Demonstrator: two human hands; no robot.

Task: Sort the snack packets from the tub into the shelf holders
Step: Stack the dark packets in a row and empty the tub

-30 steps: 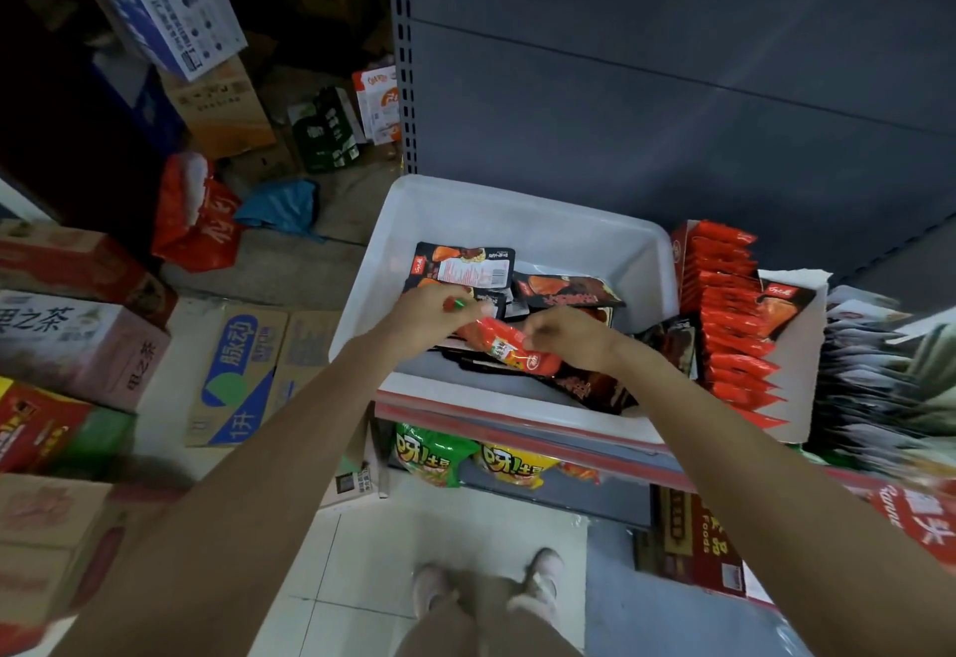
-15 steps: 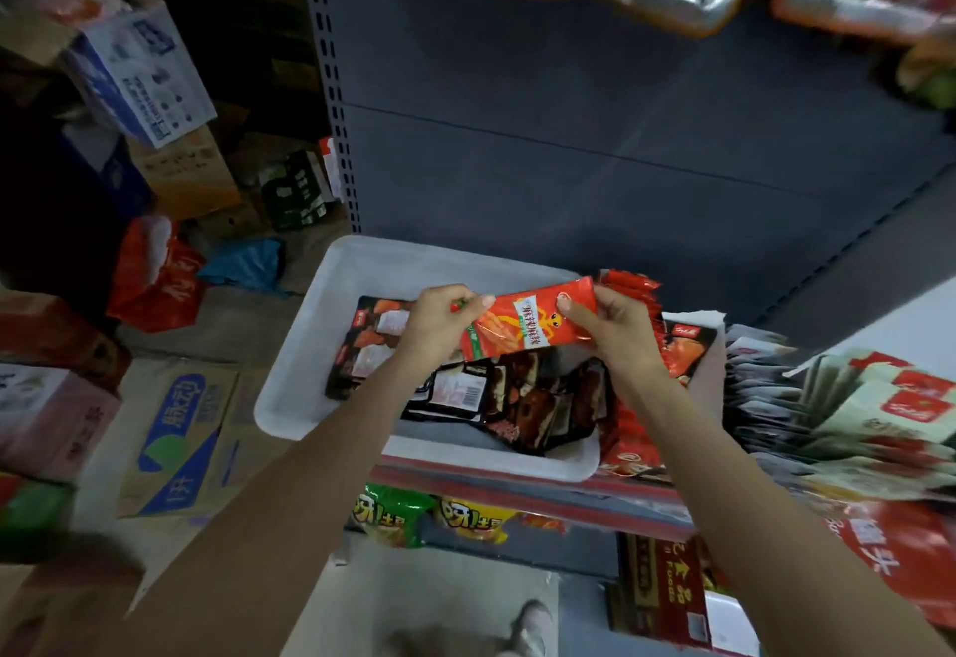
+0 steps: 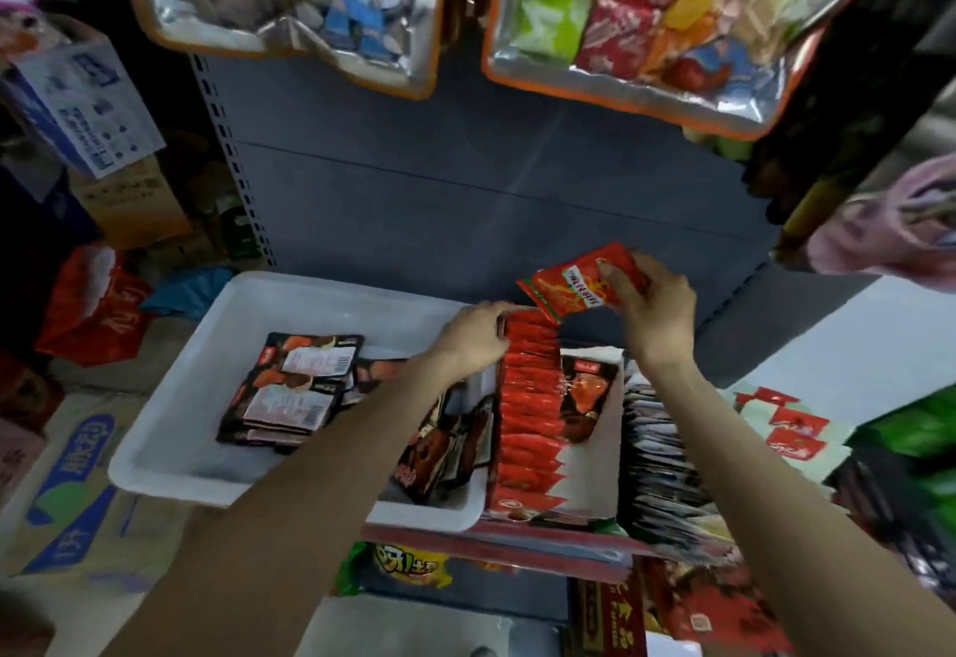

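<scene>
A white tub (image 3: 170, 449) stands on the shelf with several dark snack packets (image 3: 289, 387) lying in it. To its right is a cardboard shelf holder (image 3: 589, 480) filled with a row of red packets (image 3: 527, 413). My right hand (image 3: 654, 304) pinches one red packet (image 3: 574, 289) just above the far end of that row. My left hand (image 3: 478, 333) rests with curled fingers on the far end of the row, at the holder's left edge.
A second holder of pale packets (image 3: 657, 454) sits right of the red one, with red-and-white packs (image 3: 791, 428) beyond. Large snack bags (image 3: 646, 9) hang overhead. Cardboard boxes (image 3: 72, 491) and a red bag (image 3: 93, 315) crowd the floor at left.
My right hand has carried the red packet from over the tub to the right, above the holder. My left hand has let go of it and moved onto the red row.
</scene>
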